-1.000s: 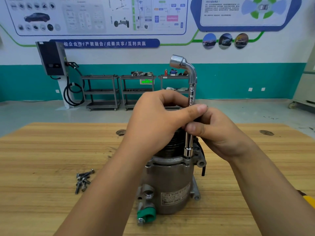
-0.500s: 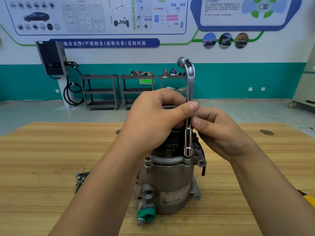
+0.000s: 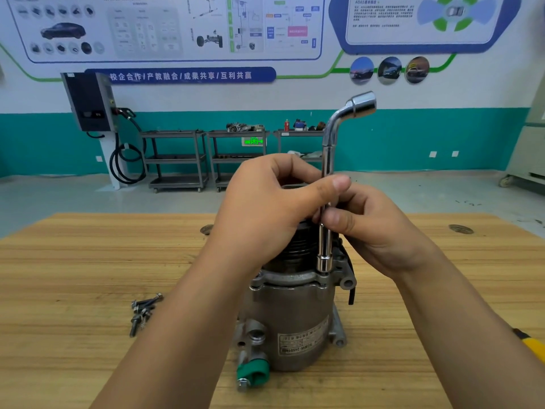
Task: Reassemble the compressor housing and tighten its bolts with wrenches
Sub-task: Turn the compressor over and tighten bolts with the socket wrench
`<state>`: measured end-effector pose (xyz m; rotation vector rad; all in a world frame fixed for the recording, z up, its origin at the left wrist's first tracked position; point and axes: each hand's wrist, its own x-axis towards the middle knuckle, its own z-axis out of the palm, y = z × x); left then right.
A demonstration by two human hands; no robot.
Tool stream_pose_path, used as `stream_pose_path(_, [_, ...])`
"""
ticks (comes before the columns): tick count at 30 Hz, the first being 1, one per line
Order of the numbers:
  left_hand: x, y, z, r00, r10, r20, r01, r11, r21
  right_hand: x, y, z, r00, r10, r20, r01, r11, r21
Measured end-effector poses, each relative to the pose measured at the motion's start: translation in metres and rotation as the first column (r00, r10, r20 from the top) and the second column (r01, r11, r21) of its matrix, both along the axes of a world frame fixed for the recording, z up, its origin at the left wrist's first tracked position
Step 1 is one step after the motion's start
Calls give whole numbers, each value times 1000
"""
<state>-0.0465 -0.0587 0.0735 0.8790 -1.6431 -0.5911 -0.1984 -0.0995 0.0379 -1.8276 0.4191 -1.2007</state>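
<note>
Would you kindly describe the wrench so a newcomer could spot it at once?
On the wooden table stands a grey compressor. Upright on its top rim, pinched by the left hand and right hand, is the wrench. It alone is shiny chrome, bent into a socket on top.

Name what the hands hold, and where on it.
Both hands pinch the L-shaped socket wrench by the middle of its upright shaft, left hand just above right hand.

Bolts [image 3: 144,312] left of compressor [image 3: 290,317] on table [image 3: 73,261]
</note>
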Motion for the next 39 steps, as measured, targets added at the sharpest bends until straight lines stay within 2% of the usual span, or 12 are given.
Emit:
stream_pose_path(3, [0, -1, 0, 1000, -14, 17, 14, 1000, 1, 0, -2, -1, 1000, -8, 15, 7, 1000, 18])
stream_pose_path(8, [3, -1, 2, 998, -47, 34, 46, 999, 23, -2, -3, -1, 995, 90, 39, -91, 995, 29])
stream_pose_path(15, [6, -2, 3, 991, -81, 106, 77, 996, 37, -1, -3, -1, 997, 51, 50, -53, 998, 39])
stream_pose_path(20, [6, 1, 3, 989, -130, 68, 127, 991, 47, 0, -3, -1, 999, 34, 35, -35, 999, 30])
stream_pose_path(26, [3, 0, 1, 999, -21, 28, 20, 999, 35, 2, -1, 1, 998, 50, 37, -50, 999, 9])
stream_pose_path(39, [7, -2, 3, 991, -85, 103, 83, 996, 27, -2, 1, -1, 996, 78, 45, -80, 995, 52])
